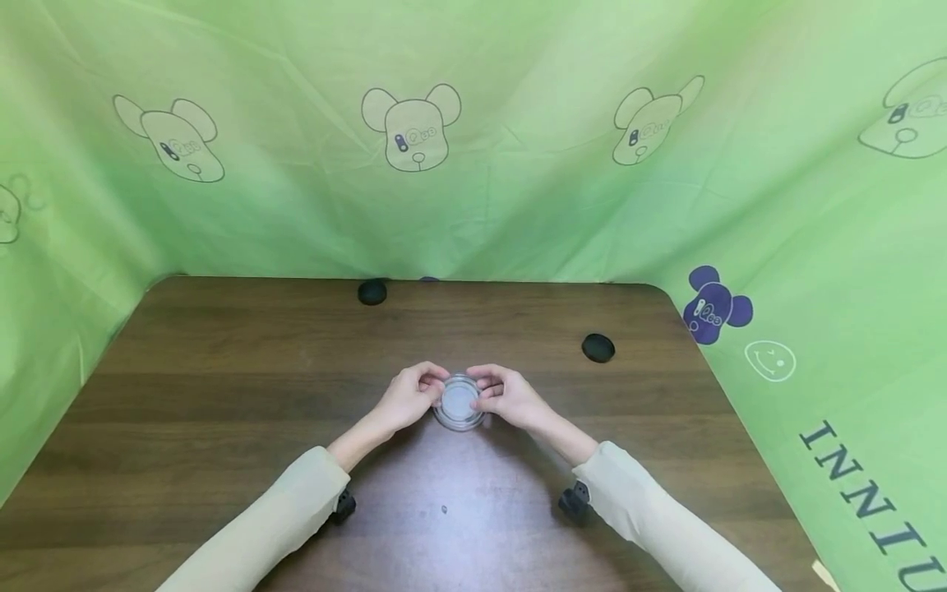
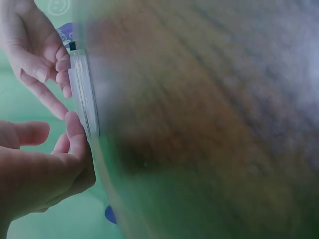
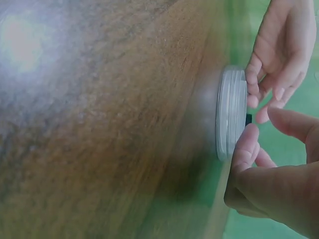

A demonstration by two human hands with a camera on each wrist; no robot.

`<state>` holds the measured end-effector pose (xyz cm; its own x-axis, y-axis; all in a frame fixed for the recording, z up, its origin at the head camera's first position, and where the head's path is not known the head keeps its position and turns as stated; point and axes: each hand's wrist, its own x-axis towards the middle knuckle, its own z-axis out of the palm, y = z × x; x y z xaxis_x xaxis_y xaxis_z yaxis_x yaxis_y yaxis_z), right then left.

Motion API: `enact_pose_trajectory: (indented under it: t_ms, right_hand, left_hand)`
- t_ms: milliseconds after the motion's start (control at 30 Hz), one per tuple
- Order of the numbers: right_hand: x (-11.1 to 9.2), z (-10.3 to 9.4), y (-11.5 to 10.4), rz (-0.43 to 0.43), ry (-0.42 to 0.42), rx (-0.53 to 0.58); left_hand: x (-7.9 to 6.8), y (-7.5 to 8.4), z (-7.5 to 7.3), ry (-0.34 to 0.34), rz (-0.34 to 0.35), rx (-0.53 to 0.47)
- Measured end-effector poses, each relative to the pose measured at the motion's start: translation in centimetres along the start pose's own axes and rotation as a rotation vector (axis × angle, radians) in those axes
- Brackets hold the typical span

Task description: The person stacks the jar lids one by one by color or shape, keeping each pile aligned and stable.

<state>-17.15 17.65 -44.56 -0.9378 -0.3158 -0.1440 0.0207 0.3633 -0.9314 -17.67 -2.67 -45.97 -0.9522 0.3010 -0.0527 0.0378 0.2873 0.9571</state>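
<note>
A shallow, round, clear dish (image 1: pixel 459 400) with ridged rims lies flat on the wooden table, between both hands in the head view. Seen edge-on in the left wrist view, the dish (image 2: pixel 83 94) shows thin stacked layers. My left hand (image 1: pixel 409 397) is at its left side, fingertips right at the rim and thumb held apart from it. On the other side, my right hand (image 1: pixel 514 400) has loosely bent fingers at the rim. In the right wrist view the thumb of that hand (image 3: pixel 279 184) stands raised away from the dish (image 3: pixel 232 113).
Two black round discs lie on the table: one (image 1: pixel 372 292) at the back edge, another (image 1: pixel 598 348) to the right. A tiny dark speck (image 1: pixel 444 510) is nearer the front. Green printed cloth (image 1: pixel 488 197) hangs behind and beside the table (image 1: pixel 244 362).
</note>
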Motion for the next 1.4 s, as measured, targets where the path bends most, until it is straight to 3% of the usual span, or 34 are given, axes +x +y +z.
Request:
enact_pose_trajectory:
  t_ms: [167, 400, 567, 967, 1400]
  right_hand:
    - [-0.1, 0.2, 0.0, 0.035, 0.027, 0.007]
    - [-0.3, 0.3, -0.1, 0.056, 0.097, 0.134]
    - [-0.3, 0.4, -0.2, 0.045, 0.102, 0.178]
    - [-0.4, -0.3, -0.4, 0.031, 0.112, 0.06]
    - [-0.4, -0.6, -0.1, 0.023, 0.117, 0.008]
  left_hand:
    - [0.0, 0.0, -0.1, 0.005, -0.032, -0.069]
    - [0.4, 0.1, -0.3, 0.073, -0.012, -0.2]
    - [0.4, 0.3, -0.8, 0.048, -0.038, -0.208]
    - [0.3, 0.4, -0.6, 0.03, -0.016, -0.199]
    - [0.9, 1.3, -0.1, 0.028, 0.012, -0.176]
